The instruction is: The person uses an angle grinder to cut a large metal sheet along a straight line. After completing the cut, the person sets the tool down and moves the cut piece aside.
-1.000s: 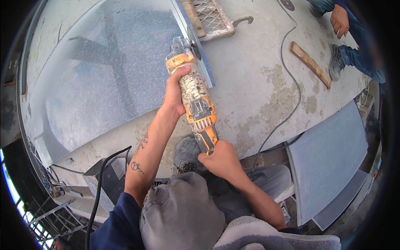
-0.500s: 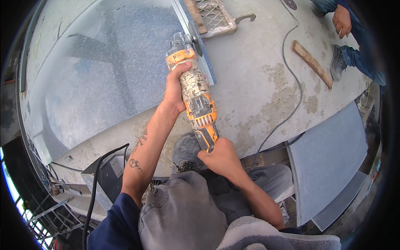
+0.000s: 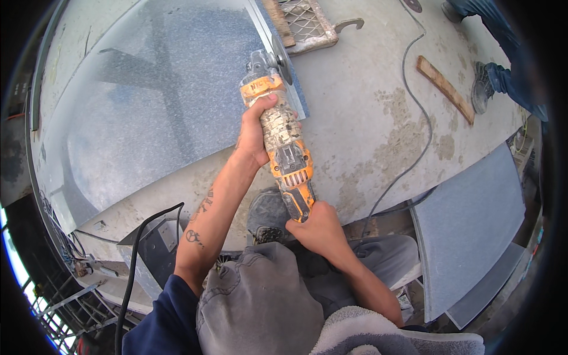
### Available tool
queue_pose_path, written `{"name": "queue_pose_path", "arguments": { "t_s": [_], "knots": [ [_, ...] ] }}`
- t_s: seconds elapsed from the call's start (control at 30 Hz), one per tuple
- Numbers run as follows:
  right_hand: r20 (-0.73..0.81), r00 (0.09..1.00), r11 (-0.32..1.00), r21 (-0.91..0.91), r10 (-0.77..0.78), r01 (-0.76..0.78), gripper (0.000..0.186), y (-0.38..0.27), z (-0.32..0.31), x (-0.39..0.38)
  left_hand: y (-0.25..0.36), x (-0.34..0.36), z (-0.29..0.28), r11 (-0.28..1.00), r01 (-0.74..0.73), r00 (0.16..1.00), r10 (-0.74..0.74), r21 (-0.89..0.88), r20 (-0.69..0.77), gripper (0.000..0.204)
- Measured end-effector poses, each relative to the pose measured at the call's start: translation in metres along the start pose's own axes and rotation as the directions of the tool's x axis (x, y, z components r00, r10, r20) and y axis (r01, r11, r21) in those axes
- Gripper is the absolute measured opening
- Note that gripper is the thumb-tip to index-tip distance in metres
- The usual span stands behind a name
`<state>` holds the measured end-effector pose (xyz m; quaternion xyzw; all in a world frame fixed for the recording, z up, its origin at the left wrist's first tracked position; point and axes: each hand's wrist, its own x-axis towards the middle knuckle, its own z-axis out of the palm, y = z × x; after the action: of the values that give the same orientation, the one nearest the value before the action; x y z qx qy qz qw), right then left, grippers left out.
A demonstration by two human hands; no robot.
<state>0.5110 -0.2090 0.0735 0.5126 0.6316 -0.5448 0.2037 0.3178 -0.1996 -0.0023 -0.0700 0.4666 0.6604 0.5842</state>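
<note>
Both my hands grip an orange and black angle grinder (image 3: 289, 158), its middle wrapped in worn, whitish tape. My left hand (image 3: 253, 131) is closed round the taped body just behind the head, thumb on top. Round the rear handle my right hand (image 3: 319, 228) is closed. The grinder's cutting disc (image 3: 282, 61) stands on edge at the right side of a large grey stone-like slab (image 3: 195, 112), over a pale metal straightedge (image 3: 264, 26) that runs along that edge. Whether the disc touches the slab I cannot tell.
Beyond the slab lies a mesh-filled metal frame (image 3: 307, 26) with a hook. A wooden strip (image 3: 445, 89) and a grey cable (image 3: 427, 133) rest on the concrete at right. Another person's shoe (image 3: 482, 89) is beside the wood. More grey slabs (image 3: 470, 236) lean at lower right.
The grinder and both my hands have shifted slightly nearer to me and to the right. The other person's hand at the upper right has gone out of sight.
</note>
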Motion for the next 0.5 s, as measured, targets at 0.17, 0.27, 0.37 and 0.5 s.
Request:
{"name": "queue_pose_path", "arguments": {
  "t_s": [0.17, 0.27, 0.37, 0.5],
  "knots": [
    [-0.007, 1.0, 1.0, -0.007, -0.008, 0.007, 0.033, 0.0028, 0.0008, -0.0023, -0.003, -0.0032, -0.0001, 1.0, 0.007, 1.0, -0.007, 0.0, -0.009, 0.062],
    [-0.013, 0.999, 1.0, 0.003, -0.03, 0.03, 0.033, 0.005, 0.0024, -0.0033, -0.0044, -0.0039, -0.0008, 1.0, -0.009, 1.0, 0.009, 0.005, 0.014, 0.062],
    [-0.013, 0.999, 0.999, 0.021, -0.038, 0.038, 0.032, 0.007, 0.0034, -0.0039, -0.0057, -0.004, -0.0011, 1.0, 0.001, 1.0, -0.001, -0.003, 0.021, 0.061],
    [-0.021, 0.999, 0.999, 0.015, -0.047, 0.047, 0.031, 0.0099, 0.004, -0.0053, -0.0081, -0.006, -0.0014, 1.0, 0.005, 1.0, -0.005, -0.01, 0.019, 0.06]
  ]
}}
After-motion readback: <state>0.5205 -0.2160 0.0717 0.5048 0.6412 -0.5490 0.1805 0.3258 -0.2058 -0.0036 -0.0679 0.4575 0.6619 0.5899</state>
